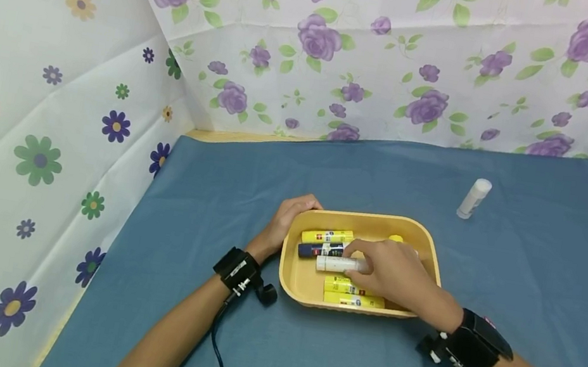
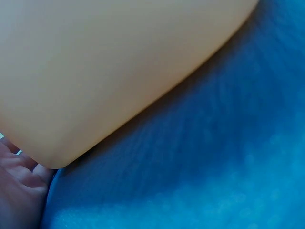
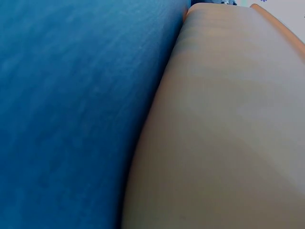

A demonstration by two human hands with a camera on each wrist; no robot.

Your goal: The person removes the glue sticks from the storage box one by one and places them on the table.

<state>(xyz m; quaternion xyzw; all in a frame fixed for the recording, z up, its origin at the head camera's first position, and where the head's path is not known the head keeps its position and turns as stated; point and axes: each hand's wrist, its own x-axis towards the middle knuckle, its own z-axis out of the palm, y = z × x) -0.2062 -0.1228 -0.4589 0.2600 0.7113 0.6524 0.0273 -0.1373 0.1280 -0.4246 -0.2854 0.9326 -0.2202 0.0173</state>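
Note:
A yellow plastic basket holds several glue sticks. My right hand reaches in over its right side and pinches a white glue stick near its right end. Behind that stick lie a dark blue glue stick and a yellow glue stick. Two more yellow glue sticks, one of them the front one, lie nearer the front wall. My left hand holds the basket at its back left corner, its fingers curved round the outside. The right wrist view shows mostly the basket's outer wall.
Another white glue stick stands on the blue cloth, behind and right of the basket. Flowered sheets hang at the back and left. A black cable runs from the left wrist strap towards the front.

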